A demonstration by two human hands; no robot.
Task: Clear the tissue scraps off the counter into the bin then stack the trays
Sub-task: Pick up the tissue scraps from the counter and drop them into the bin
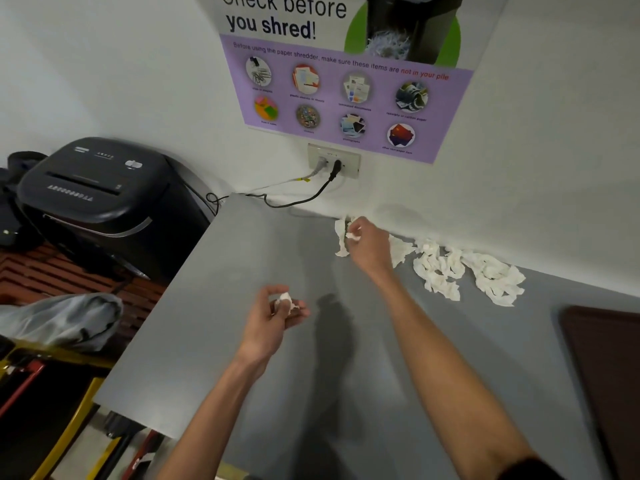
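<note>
The left hand (277,315) sits just left of the middle of the frame, above the grey counter (214,341), its fingers curled round a small tissue wad (286,299) that shows white between thumb and fingertips. The right hand (369,244) reaches further up, to where the counter meets the wall, and pinches a small tissue scrap (353,235) between thumb and fingers. Touching that hand on its left side, a twisted strip of tissue (341,239) lies on the counter against the wall.

The loose scraps (446,271) lie in a crumpled row along the foot of the wall, running from just behind the right wrist toward the right of the frame, where the largest clump (498,282) ends the row. All of them are on the right hand's side and well apart from the left hand.

At the right edge of the frame a dark brown tray (609,358) rests on the counter (only part of it shows), below the tissue row and apart from it.

In the upper left a black paper shredder (93,199) stands beside the counter's end, and below it, at the left edge, lies a crumpled grey bag (62,320). On the wall at top centre hangs a purple poster (346,98) about shredding, with a wall socket (334,161) under it holding two plugs.
</note>
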